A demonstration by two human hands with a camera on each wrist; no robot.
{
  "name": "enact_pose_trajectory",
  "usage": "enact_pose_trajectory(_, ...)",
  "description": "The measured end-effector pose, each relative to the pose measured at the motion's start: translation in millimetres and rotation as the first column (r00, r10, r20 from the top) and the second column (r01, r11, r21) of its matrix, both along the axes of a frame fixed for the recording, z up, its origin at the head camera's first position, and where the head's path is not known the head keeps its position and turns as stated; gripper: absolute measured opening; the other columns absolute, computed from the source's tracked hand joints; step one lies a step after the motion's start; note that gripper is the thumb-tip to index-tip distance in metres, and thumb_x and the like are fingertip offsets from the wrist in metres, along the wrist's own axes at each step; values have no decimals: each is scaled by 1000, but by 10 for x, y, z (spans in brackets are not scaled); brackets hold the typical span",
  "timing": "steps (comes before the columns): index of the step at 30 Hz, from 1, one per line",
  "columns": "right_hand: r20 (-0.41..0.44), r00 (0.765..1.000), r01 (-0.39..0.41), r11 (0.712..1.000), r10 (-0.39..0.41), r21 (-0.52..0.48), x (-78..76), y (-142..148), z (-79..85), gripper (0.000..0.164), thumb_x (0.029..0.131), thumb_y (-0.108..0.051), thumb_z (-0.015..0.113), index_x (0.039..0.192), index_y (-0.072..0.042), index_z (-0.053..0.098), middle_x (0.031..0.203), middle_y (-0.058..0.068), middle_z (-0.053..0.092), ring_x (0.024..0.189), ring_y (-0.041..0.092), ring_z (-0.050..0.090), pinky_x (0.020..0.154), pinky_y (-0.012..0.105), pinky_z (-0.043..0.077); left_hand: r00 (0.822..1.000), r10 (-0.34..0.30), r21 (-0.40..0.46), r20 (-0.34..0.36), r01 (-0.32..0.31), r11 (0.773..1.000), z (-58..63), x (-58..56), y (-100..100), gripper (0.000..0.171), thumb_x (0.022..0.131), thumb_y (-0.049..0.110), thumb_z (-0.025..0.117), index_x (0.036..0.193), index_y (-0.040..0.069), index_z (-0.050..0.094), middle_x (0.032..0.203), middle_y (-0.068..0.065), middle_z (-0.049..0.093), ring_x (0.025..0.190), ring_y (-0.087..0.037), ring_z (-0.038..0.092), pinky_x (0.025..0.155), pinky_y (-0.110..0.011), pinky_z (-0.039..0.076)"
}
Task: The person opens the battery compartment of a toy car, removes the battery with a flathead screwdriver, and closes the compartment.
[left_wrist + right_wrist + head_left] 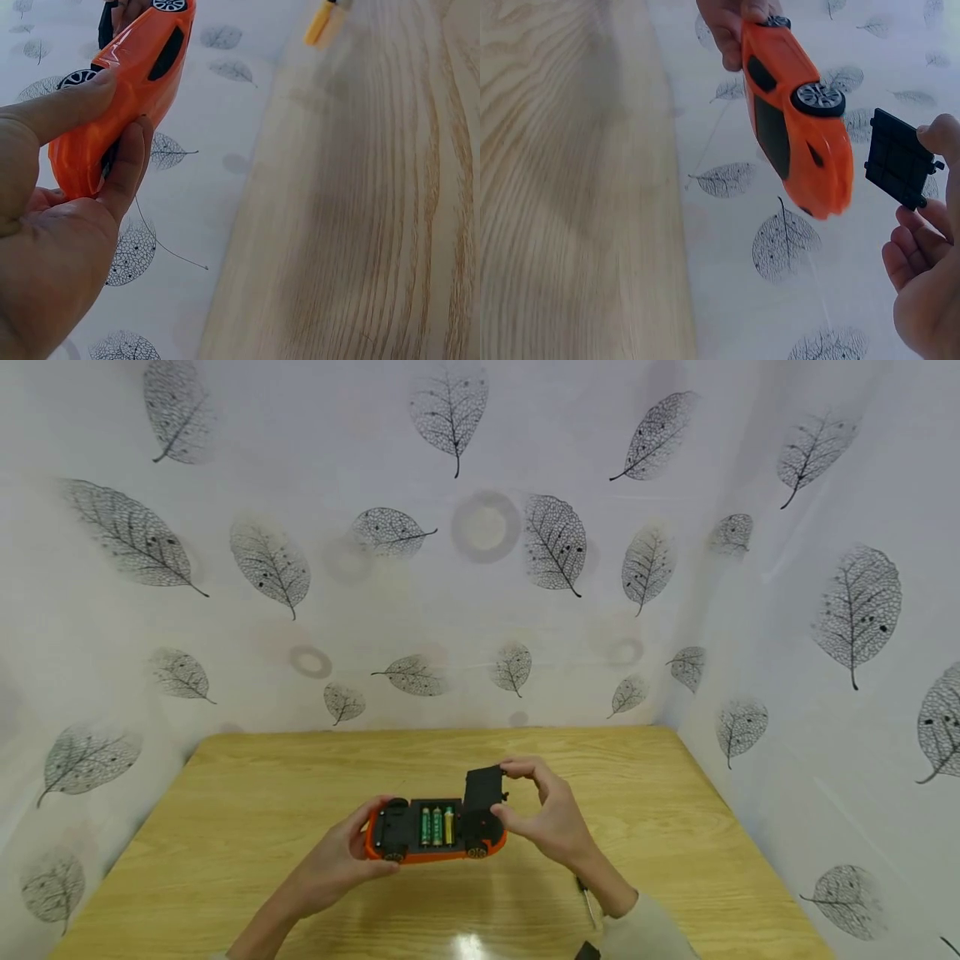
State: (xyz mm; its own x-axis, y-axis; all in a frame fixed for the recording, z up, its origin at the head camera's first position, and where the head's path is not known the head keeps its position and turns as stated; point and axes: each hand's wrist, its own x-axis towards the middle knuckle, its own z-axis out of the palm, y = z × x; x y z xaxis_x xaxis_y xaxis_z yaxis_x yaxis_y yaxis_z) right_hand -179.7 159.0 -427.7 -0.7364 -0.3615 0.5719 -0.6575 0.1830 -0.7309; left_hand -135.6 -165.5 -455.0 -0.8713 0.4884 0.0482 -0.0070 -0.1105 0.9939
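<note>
My left hand point(337, 856) grips an orange toy car point(131, 97) by one end, thumb on one side and fingers on the other. The car is held above the table with its black underside point(393, 831) towards the head camera. In its uncovered battery compartment lie three batteries point(437, 827), two green and one mostly gold. Between thumb and fingers, my right hand point(551, 822) pinches a black battery cover point(901, 159) by its edges. The right wrist view shows this cover apart from the car, beside its other end; in the head view it overlaps that end.
A light wooden table point(247, 827) lies below the hands. On it, beside the right forearm, is a screwdriver point(588, 902). A small black object point(588, 952) shows at the bottom edge. White leaf-patterned cloth point(480, 610) surrounds the table's back and sides.
</note>
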Motion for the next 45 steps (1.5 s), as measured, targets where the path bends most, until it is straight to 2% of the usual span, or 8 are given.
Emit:
enact_pose_trajectory(7, -41, 998, 35, 999, -37, -30, -53, 199, 5, 48, 85, 11, 77, 129, 1, 62, 134, 22, 60, 118, 28, 57, 104, 19, 45, 1000, 1, -8, -15, -1, 1000, 9, 7, -5, 92, 91, -5, 75, 158, -10, 13, 157, -40, 20, 126, -25, 60, 94, -39, 59)
enact_pose_trajectory(14, -74, 994, 78, 996, -82, -48, -90, 366, -6, 50, 82, 16, 76, 128, 5, 61, 132, 26, 59, 117, 17, 56, 103, 16, 45, 1000, 3, -11, -20, -3, 1000, 21, 4, -4, 92, 90, -5, 76, 159, -10, 15, 157, -40, 21, 128, -25, 59, 95, -38, 59)
enact_pose_trajectory(19, -75, 986, 146, 987, -151, -60, -131, 517, -49, 50, 81, 17, 77, 127, 7, 62, 132, 26, 59, 116, 9, 55, 103, 14, 44, 1000, 7, -5, -16, -7, 1000, 19, 5, -17, 92, 90, -5, 76, 159, -9, 15, 157, -40, 21, 126, -25, 60, 94, -38, 59)
enact_pose_trajectory(25, -74, 950, 302, 952, -304, -38, -150, 670, -80, 48, 78, 18, 80, 123, 13, 61, 131, 29, 60, 114, 1, 53, 101, 8, 42, 999, 11, -16, -35, -12, 1000, 8, 12, -36, 92, 90, -5, 76, 158, -10, 14, 156, -41, 22, 126, -26, 60, 95, -38, 59)
enact_pose_trajectory(29, -69, 925, 373, 928, -373, -7, -194, 804, -134, 48, 78, 16, 82, 120, 14, 60, 130, 30, 61, 112, -5, 52, 99, 6, 41, 999, 11, -21, -44, -12, 1000, 8, 14, -37, 92, 90, -6, 76, 158, -10, 14, 155, -41, 23, 127, -28, 60, 95, -39, 59)
enact_pose_trajectory(37, -13, 881, 473, 881, -473, 14, -295, 1088, -299, 47, 81, 8, 83, 121, 14, 59, 130, 28, 60, 108, -4, 52, 96, 4, 42, 999, 8, -19, -32, -9, 1000, 31, 17, -22, 91, 90, -5, 75, 158, -9, 16, 156, -40, 22, 128, -27, 59, 95, -37, 59)
enact_pose_trajectory(45, 78, 828, 552, 832, -555, 56, -378, 1303, -456, 46, 86, 1, 83, 123, 14, 58, 133, 26, 60, 105, -9, 51, 93, 3, 43, 999, 2, -18, -40, -3, 1000, 33, 23, -19, 91, 90, -5, 76, 158, -10, 16, 156, -40, 22, 127, -25, 59, 95, -37, 59)
